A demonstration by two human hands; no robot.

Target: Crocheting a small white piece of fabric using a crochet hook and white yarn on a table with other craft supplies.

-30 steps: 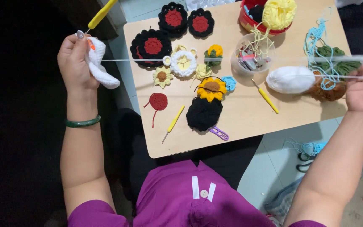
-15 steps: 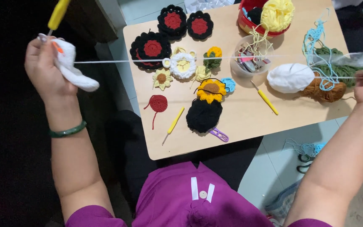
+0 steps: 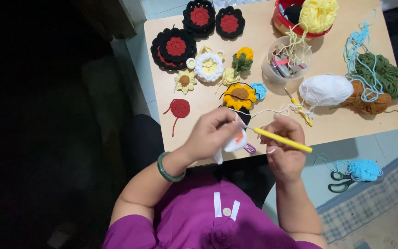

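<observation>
From the head camera, the left hand (image 3: pixel 210 133) curls tight around a small white crochet piece (image 3: pixel 234 143) at the table's (image 3: pixel 346 124) near edge. At its 3 o'clock, the right hand (image 3: pixel 283 147) pinches a yellow crochet hook (image 3: pixel 283 139), tip touching the piece. White yarn seems to run, though blurry, to a white yarn ball (image 3: pixel 325 90) at 1 o'clock. A sunflower (image 3: pixel 239 95) lies at 12 o'clock.
</observation>
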